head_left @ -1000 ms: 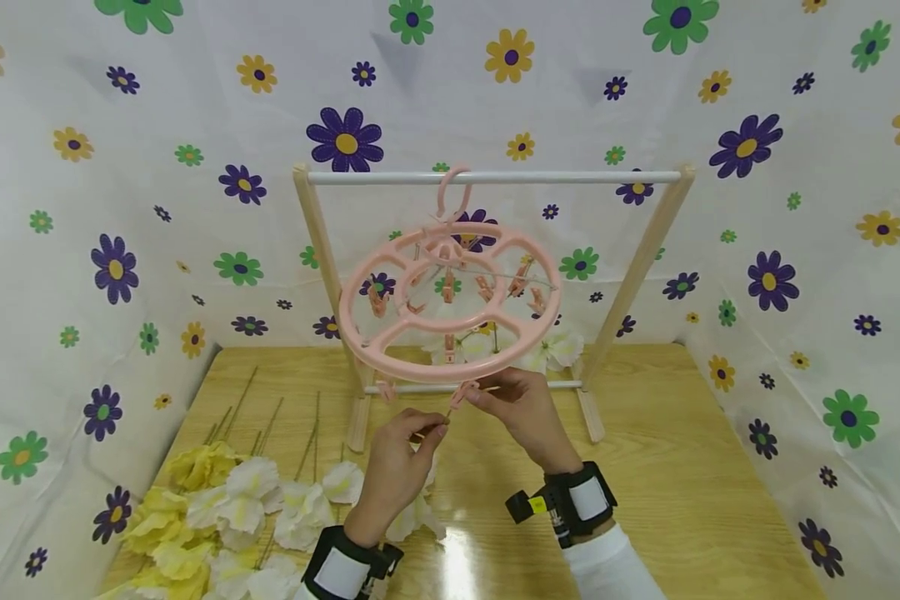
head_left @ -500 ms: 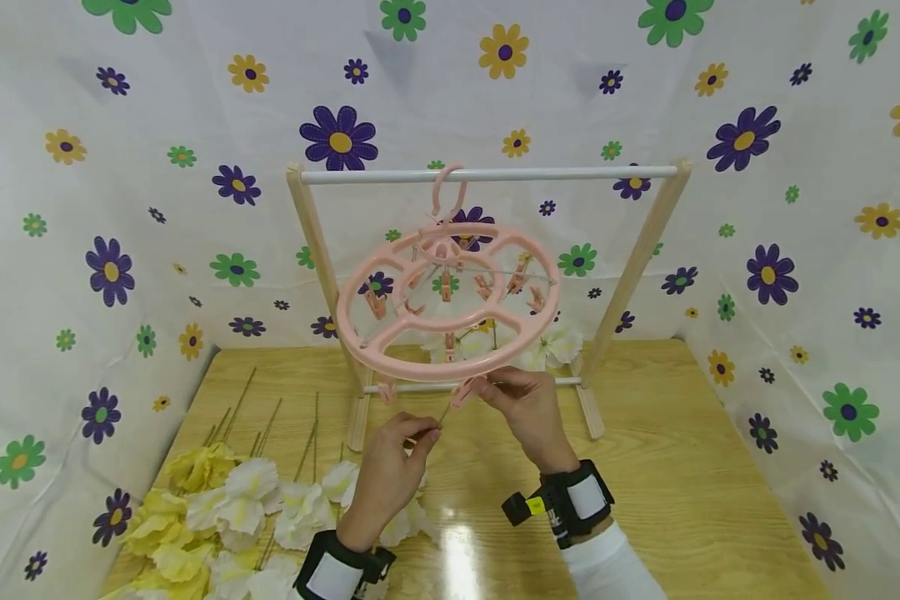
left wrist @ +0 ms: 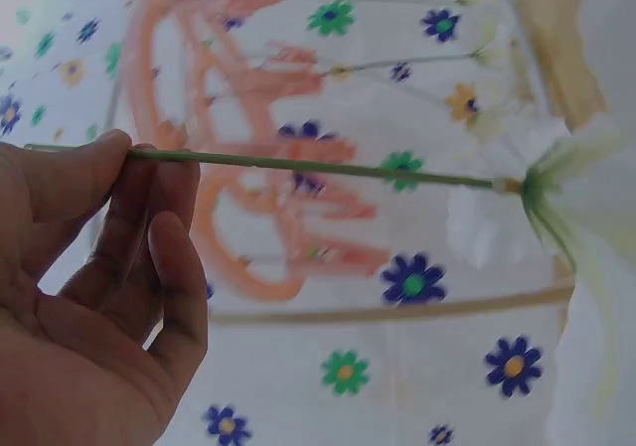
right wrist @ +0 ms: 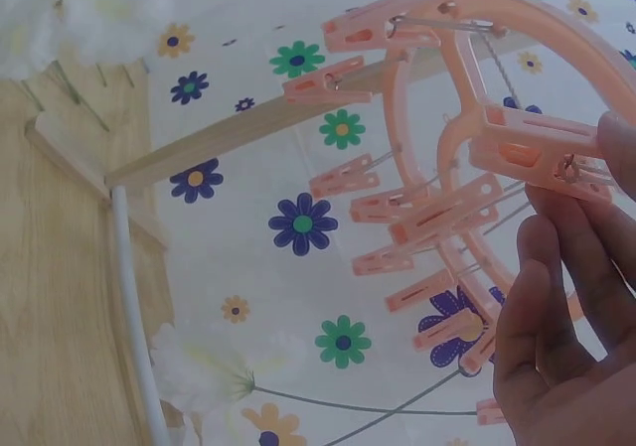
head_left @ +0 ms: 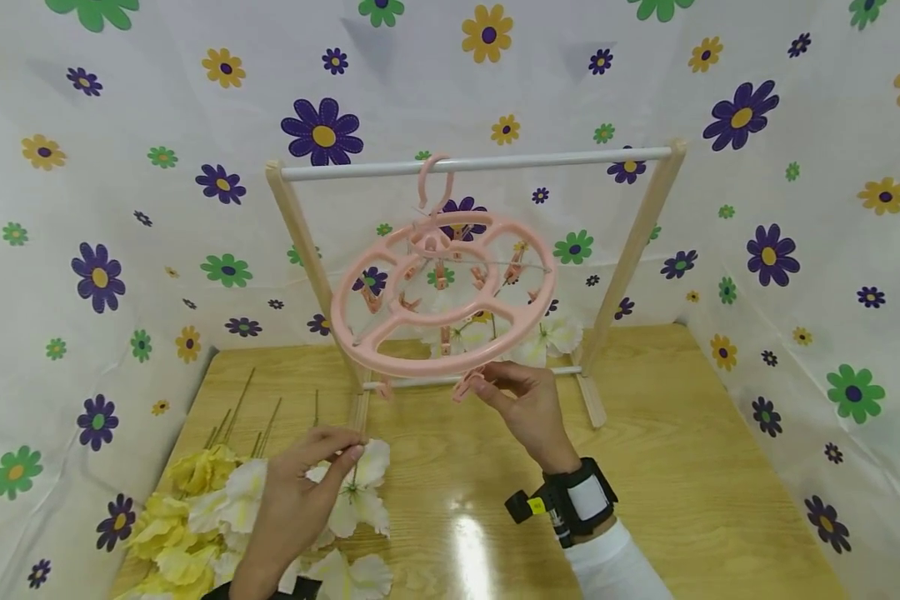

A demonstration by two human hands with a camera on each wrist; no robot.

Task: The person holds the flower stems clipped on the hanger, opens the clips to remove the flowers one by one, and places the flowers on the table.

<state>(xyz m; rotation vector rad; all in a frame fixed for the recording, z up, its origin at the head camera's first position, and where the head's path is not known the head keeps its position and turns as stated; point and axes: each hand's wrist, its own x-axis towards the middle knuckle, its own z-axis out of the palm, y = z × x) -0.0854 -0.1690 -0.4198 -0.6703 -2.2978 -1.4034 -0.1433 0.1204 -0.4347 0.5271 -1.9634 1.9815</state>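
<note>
My left hand (head_left: 300, 496) pinches the thin green stem (left wrist: 328, 168) of a white artificial flower (left wrist: 596, 198) between thumb and fingertips. In the head view the bloom hangs below those fingertips, over other flowers on the table. Under the front rim of a round pink clip hanger (head_left: 412, 365), my right hand (head_left: 523, 408) pinches a pink clothespin (right wrist: 532, 153) by its handle end. No stem shows in that clothespin's jaws. The hanger tilts from a white rod (head_left: 540, 162), with several more clothespins dangling beneath it.
Yellow flowers (head_left: 176, 546) and white ones lie at the left of the wooden table (head_left: 675, 467), stems pointing away. White flowers (head_left: 555, 336) hang from clothespins at the hanger's back. A wooden rack post (head_left: 633, 258) stands at the right. Flower-printed cloth surrounds the table.
My left hand has drawn away from the clothespin, leftward and slightly down, bringing the flower along by its stem. My right hand keeps its hold on the clothespin. The head view has shifted slightly.
</note>
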